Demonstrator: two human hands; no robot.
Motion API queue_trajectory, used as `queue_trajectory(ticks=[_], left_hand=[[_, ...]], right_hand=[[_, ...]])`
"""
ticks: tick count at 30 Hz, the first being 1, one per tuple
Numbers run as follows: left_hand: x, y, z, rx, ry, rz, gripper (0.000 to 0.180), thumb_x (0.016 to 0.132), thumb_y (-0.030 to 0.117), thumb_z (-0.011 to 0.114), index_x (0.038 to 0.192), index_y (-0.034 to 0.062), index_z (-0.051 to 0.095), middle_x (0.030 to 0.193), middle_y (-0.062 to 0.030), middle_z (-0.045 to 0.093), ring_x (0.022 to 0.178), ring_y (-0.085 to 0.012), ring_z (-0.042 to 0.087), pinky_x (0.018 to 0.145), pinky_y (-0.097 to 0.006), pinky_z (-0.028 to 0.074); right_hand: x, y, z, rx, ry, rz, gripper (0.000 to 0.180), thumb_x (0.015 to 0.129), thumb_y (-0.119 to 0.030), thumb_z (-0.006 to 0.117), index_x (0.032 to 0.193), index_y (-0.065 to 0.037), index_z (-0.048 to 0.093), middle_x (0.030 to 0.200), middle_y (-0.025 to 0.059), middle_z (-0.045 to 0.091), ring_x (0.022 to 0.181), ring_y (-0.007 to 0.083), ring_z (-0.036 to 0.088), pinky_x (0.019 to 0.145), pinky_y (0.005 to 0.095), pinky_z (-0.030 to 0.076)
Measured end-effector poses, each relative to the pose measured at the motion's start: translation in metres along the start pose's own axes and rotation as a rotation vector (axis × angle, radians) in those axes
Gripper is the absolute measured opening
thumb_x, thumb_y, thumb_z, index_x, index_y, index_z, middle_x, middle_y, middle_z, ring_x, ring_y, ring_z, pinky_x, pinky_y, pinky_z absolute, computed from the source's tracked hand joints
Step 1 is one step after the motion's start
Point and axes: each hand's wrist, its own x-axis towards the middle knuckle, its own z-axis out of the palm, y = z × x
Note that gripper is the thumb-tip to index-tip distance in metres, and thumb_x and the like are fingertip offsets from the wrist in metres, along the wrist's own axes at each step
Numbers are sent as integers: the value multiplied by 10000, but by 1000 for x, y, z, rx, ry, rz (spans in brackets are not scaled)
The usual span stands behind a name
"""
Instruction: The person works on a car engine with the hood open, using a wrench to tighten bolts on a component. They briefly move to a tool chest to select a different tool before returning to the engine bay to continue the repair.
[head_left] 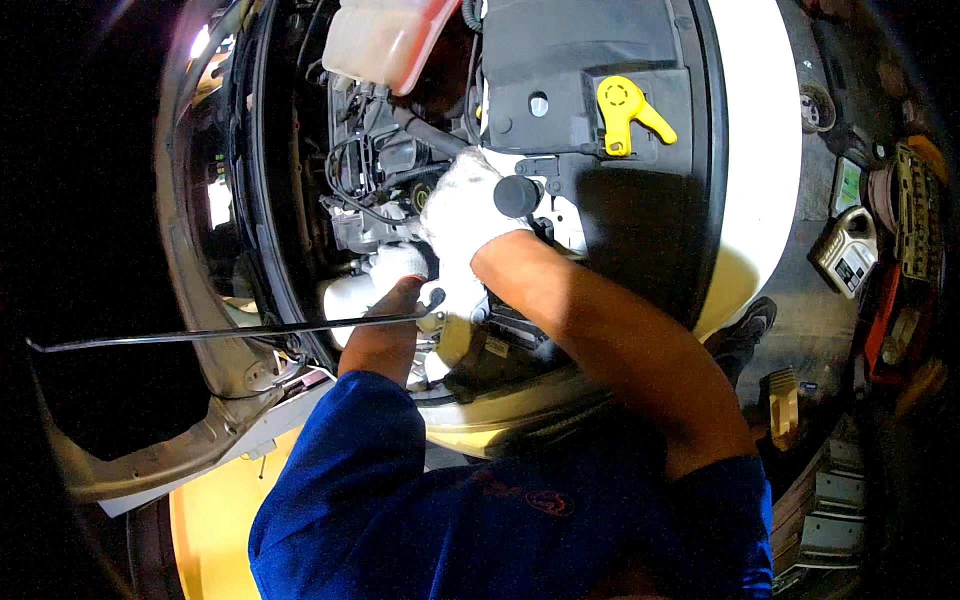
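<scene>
I lean over an open engine bay, both hands in white work gloves. My right hand [462, 205] is curled among the hoses and pipes beside a round black cap [516, 196]; whatever it grips is hidden. Lower and to its left, my left hand [398, 262] bends its fingers in beside metal engine parts [362, 228], and what it holds cannot be made out. A thick dark hose [428, 132] runs toward the right glove. Across my left forearm lies a thin bent rod [230, 330], its hooked end near the wrist.
A translucent tank [385, 45] with reddish fluid stands at the far side. On the black plastic cover [570, 60] lies a yellow two-armed plastic piece [625, 115]. The white bodywork [755, 130] borders the bay on the right. Beyond it, a grey jug [847, 250] stands on the floor.
</scene>
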Motion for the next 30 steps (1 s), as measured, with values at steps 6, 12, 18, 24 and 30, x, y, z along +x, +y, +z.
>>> queue_trajectory(ticks=[6, 12, 18, 24, 30], left_hand=[[-26, 37, -57, -132, 63, -328, 359, 916, 389, 569, 1006, 68, 704, 1051, -160, 700, 955, -320, 699, 856, -439, 561], [-22, -1, 2, -220, 220, -208, 406, 905, 397, 577, 1022, 28, 700, 1090, -235, 688, 963, -383, 687, 833, -471, 557], [-34, 0, -29, -223, 471, -52, 409, 860, 426, 620, 951, 27, 623, 985, -183, 617, 995, -369, 605, 860, -506, 477], [-21, -21, -26, -319, 312, 442, 277, 896, 335, 578, 832, 96, 702, 846, -115, 692, 841, -290, 672, 744, -448, 516], [-30, -43, -16, -271, 335, 931, 280, 890, 359, 615, 833, 93, 677, 969, -151, 694, 896, -351, 649, 788, -494, 485]], right_hand=[[5, -8, 21, 84, -41, 32, 270, 921, -296, 565, 932, -152, 792, 930, 51, 760, 942, 237, 703, 863, 420, 425], [10, -14, 29, -76, 74, 0, 384, 969, -423, 522, 904, -151, 785, 902, 49, 746, 915, 232, 695, 842, 433, 433], [-2, -19, -10, -80, 91, 107, 469, 971, -485, 492, 850, -137, 782, 854, 89, 743, 873, 302, 700, 820, 470, 450], [3, -32, 0, -254, 210, 188, 546, 977, -530, 484, 907, -63, 758, 929, 147, 729, 896, 335, 674, 896, 463, 423], [1, -32, 6, -325, 410, 93, 388, 905, -421, 640, 709, -88, 681, 731, 130, 653, 753, 337, 637, 796, 477, 440]])
